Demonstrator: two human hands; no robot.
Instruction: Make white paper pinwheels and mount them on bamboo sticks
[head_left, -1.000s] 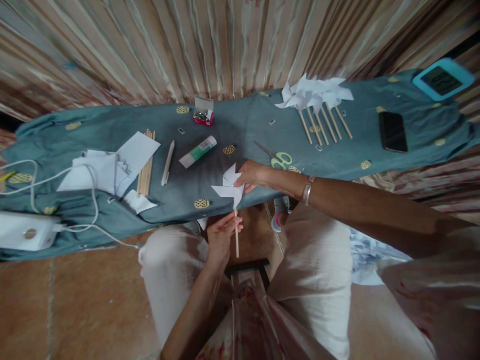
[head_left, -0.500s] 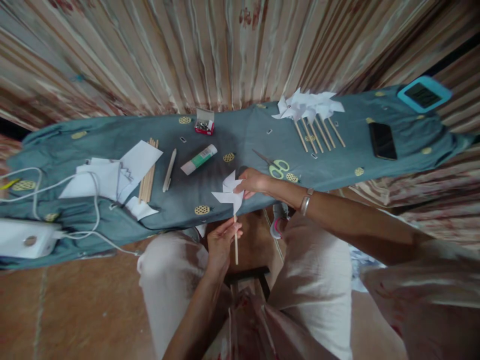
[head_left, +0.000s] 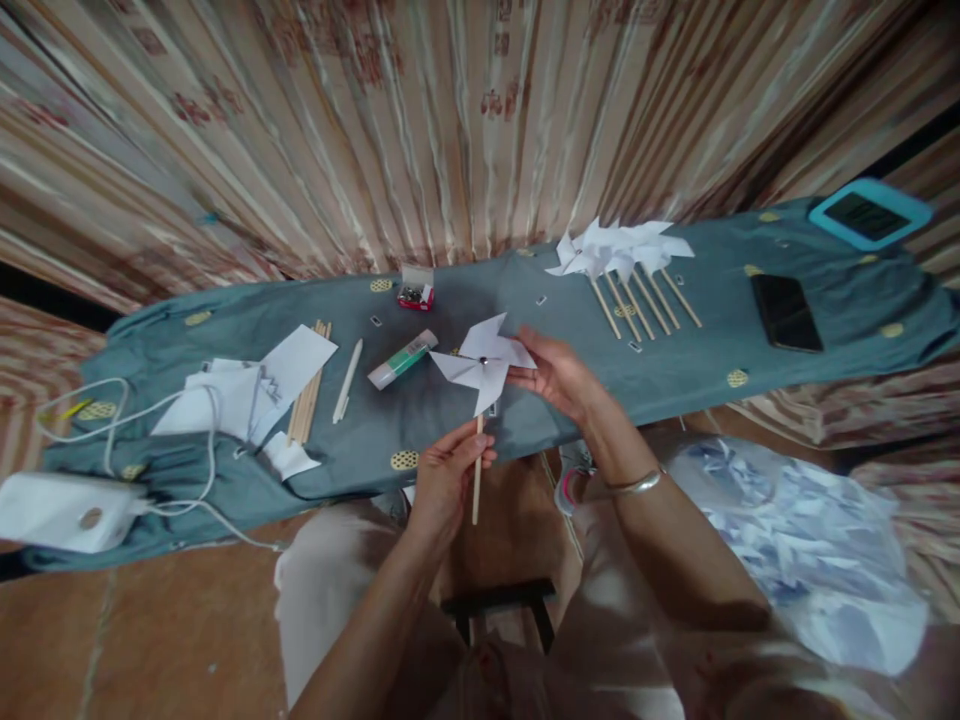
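Curtain [head_left: 450, 120]: striped, it hangs behind everything we work at.
Surface [head_left: 517, 290]: long and cloth-covered, running left to right in front of our knees.
Clear bag [head_left: 825, 560]: full of white paper pieces, beside our right leg.
Pinwheel row [head_left: 622, 250]: white heads overlapping at the far right of the surface, 5 sticks pointing back toward us.
Paper sheets [head_left: 225, 405]: loosely piled on the left, with a bundle of wooden sticks [head_left: 306, 405] along their right edge.
Pinwheel in hand [head_left: 480, 375]: straight ahead of us, over the near edge of the surface. Its long axis runs away from our body, 4 blades at the far end, the stick's free end toward our lap. The blades lie beyond the left hand and just left of the right hand, which is the nearer to them.
Right hand [head_left: 559, 375]: fingers loosely spread beside the right-hand blade; they seem to touch its underside, though the blade partly hides them.
Left hand [head_left: 450, 465]: pinching the stick [head_left: 477, 490] between thumb and fingers, below the blades.
Glue stick [head_left: 403, 360]: just left of the blades.
Pin box [head_left: 415, 290]: red, lid up, beyond the glue stick.
Pin [head_left: 484, 360]: a dark dot at the blades' centre.
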